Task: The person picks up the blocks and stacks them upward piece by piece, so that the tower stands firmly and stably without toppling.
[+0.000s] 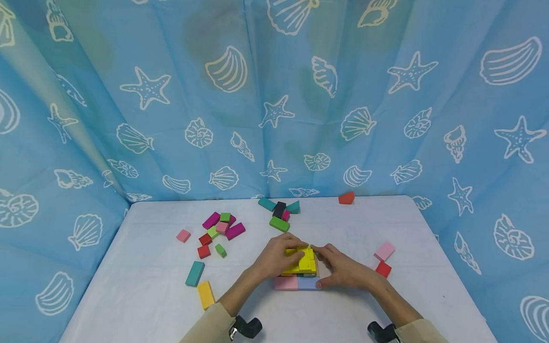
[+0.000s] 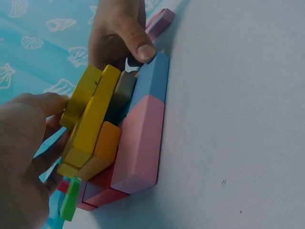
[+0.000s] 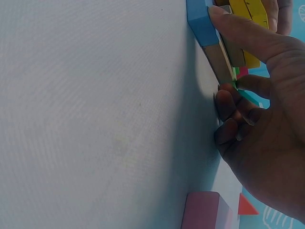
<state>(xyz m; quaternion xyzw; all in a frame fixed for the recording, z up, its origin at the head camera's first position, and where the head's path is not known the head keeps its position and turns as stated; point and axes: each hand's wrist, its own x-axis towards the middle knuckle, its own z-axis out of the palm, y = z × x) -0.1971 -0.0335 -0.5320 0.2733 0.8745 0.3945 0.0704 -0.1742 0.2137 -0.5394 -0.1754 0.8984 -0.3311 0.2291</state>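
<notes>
A low stack of wooden blocks stands at the table's front middle. Its base shows a pink block (image 1: 285, 284) beside a blue block (image 1: 306, 284), and yellow blocks (image 1: 307, 263) lie on top. My left hand (image 1: 276, 257) holds an upper yellow block (image 2: 81, 98) from the left, its fingers partly hidden behind the stack. On the right side, my right hand (image 1: 345, 269) grips the base between thumb and fingers; the thumb touches the blue block's corner. An orange block (image 2: 102, 148) and red blocks (image 2: 102, 188) show inside the stack in the left wrist view.
Loose magenta, green, pink and red blocks (image 1: 205, 239) lie at left, with a teal block (image 1: 195, 273) and a yellow block (image 1: 206, 295) nearer. More blocks (image 1: 279, 224) lie behind the stack. At right are a pink block (image 1: 384, 251) and red block (image 1: 383, 269).
</notes>
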